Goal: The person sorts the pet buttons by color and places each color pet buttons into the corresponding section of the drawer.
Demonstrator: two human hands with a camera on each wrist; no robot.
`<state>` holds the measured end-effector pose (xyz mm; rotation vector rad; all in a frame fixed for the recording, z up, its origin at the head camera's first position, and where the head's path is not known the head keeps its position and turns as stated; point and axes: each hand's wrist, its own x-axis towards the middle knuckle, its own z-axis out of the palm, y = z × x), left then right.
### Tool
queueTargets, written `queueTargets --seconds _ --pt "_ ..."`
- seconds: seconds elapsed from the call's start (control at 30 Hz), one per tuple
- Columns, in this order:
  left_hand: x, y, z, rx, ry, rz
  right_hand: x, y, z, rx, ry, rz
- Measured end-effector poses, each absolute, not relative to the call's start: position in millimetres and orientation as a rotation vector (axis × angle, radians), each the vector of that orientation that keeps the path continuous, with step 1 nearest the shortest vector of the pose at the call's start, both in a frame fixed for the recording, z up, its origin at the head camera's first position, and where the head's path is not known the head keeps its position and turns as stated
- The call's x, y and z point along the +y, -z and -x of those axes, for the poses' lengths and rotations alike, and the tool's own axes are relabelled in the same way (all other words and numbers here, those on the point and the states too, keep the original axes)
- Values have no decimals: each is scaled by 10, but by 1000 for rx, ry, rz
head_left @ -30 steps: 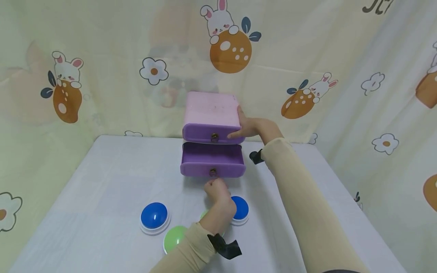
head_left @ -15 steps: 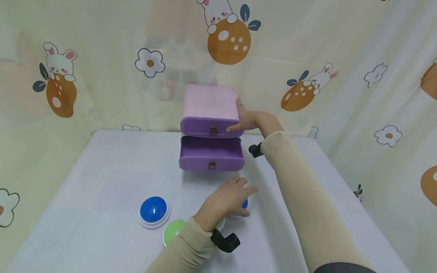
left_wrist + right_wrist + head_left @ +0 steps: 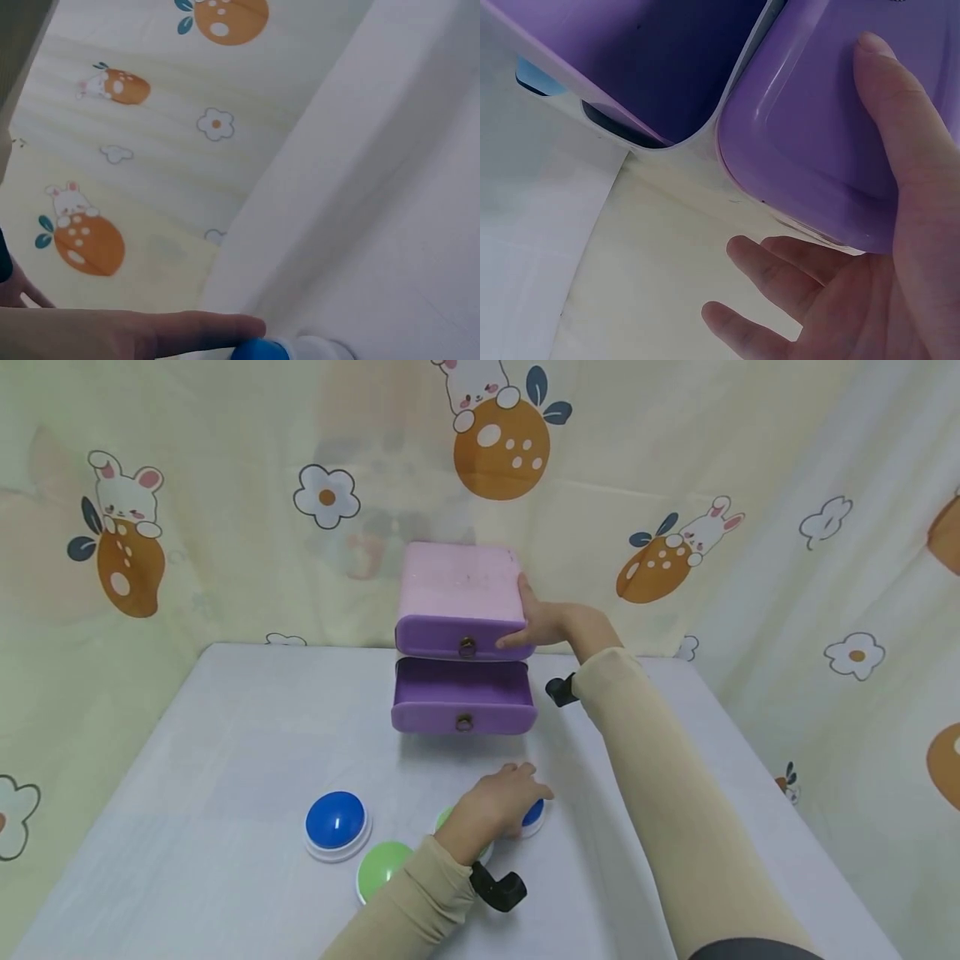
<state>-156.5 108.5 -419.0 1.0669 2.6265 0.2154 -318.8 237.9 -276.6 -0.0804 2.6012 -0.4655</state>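
A small pink cabinet (image 3: 461,581) with purple drawers stands at the back of the table. Its upper drawer (image 3: 427,637) is closed, while the lower drawer (image 3: 420,718) is pulled out. My right hand (image 3: 551,622) lies at the cabinet's right side, thumb on the upper drawer front; the right wrist view shows its other fingers spread and fairly straight. My left hand (image 3: 495,802) reaches over the right-hand blue dome light (image 3: 533,812), covering much of it. In the left wrist view a straight finger touches the blue dome (image 3: 261,350); the thumb is hidden there.
Another blue dome light (image 3: 336,820) sits to the left on the white tablecloth (image 3: 247,760). A green dome light (image 3: 382,868) is nearer, and a second green one (image 3: 444,817) is mostly hidden behind my left hand. A patterned curtain (image 3: 247,527) hangs behind the table.
My left hand left the lower drawer's front, opened wide over the right blue dome light, then lowered and closed in a little around it. My right hand kept its place on the cabinet.
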Motion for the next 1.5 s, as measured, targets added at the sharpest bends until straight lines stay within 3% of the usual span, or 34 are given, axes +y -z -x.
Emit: queueTargets --seconds 0.77,1.5 --pt "1052 4094 1552 2671 -180 -1103 2362 2814 3194 2614 528 66" --pt "571 3403 1600 2932 -673 -995 2353 2827 3182 2641 576 130"
